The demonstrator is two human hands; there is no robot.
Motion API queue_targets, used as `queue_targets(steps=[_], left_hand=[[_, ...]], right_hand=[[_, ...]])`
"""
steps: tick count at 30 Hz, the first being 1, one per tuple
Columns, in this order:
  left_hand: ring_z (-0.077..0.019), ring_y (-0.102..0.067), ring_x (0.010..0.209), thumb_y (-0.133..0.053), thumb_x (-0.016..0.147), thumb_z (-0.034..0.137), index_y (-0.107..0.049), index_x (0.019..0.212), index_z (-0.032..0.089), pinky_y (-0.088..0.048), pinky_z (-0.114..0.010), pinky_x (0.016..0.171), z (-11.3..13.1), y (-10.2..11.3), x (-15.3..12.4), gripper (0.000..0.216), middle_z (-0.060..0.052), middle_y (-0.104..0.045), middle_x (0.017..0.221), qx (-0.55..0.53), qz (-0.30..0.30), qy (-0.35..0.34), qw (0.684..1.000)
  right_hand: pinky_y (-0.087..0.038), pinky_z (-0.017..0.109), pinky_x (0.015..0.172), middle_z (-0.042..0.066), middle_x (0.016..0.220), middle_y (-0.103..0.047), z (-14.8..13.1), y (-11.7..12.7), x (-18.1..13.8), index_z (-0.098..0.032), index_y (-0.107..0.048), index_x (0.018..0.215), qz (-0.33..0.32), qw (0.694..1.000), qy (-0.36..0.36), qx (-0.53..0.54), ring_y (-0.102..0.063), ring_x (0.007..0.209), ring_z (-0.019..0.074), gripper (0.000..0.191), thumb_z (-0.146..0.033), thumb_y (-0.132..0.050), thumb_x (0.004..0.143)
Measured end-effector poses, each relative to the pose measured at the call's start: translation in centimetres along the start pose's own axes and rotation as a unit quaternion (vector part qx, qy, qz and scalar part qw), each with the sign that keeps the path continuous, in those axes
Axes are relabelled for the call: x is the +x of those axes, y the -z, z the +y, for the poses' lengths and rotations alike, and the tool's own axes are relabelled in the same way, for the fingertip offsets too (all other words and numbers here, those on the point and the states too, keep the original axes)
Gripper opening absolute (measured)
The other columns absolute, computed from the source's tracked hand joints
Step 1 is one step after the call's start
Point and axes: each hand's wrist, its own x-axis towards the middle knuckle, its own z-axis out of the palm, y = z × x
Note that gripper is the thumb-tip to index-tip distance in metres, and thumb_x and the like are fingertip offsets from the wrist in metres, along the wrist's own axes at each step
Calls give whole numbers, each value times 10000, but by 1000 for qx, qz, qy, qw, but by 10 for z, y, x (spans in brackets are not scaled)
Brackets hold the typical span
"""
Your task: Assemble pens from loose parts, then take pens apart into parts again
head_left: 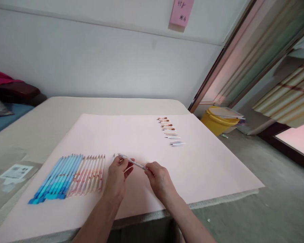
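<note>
White pen [131,162] spans both hands above the pink sheet [205,168]: left hand [117,178] pinches its near-tip end, right hand [159,179] pinches the other. Pen row [71,175] lies just left.

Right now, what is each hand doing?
Left hand: closed on the pen, fingers near its tip end.
Right hand: closed on the same pen's other end.
</note>
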Motion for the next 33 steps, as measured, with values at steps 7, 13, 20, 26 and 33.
queue_targets(steps=[7, 13, 20, 26, 33], left_hand=[[-152, -606, 799, -674, 679, 322, -559, 811, 171, -460, -287, 721, 2, 1, 0, 232, -66, -666, 850, -8, 2, 4, 1000], [-153, -607, 784, -643, 709, 367, -551, 848, 176, -467, -307, 722, -2, 2, 1, 254, -72, -664, 887, 23, -16, -11, 1000], [-159, -592, 799, -597, 742, 398, -568, 872, 172, -465, -304, 701, -1, -3, -3, 262, -81, -658, 908, 56, -21, -46, 997], [-143, -567, 763, -679, 664, 403, -600, 782, 158, -445, -298, 723, 2, -3, 0, 283, -29, -624, 777, 59, 38, -77, 995], [-100, -512, 744, -739, 598, 283, -628, 750, 153, -407, -247, 716, 3, 1, 4, 228, 8, -574, 762, -11, 38, -39, 998]], right_hand=[[-373, 222, 628, 11, 765, -605, 1, -2, 1, -207, -597, 761, -3, 998, -9, 59, -550, 710, 139, 137, -127, -496, 809], [-343, 216, 580, 14, 740, -600, 2, -9, -1, -193, -604, 772, -4, 1000, -5, -5, -541, 647, 125, 186, -103, -452, 832], [-231, 252, 498, 13, 793, -591, -7, -19, -8, -199, -572, 870, 8, 987, -2, -159, -515, 555, 117, 107, -190, -465, 872], [-226, 241, 497, 12, 759, -571, -14, -22, -9, -193, -572, 827, -5, 991, 2, -132, -489, 542, 106, 115, -159, -466, 859], [-318, 186, 506, -29, 536, -482, -12, -15, -4, -177, -506, 575, -48, 988, -84, 125, -494, 510, 93, 203, -151, -515, 776]])
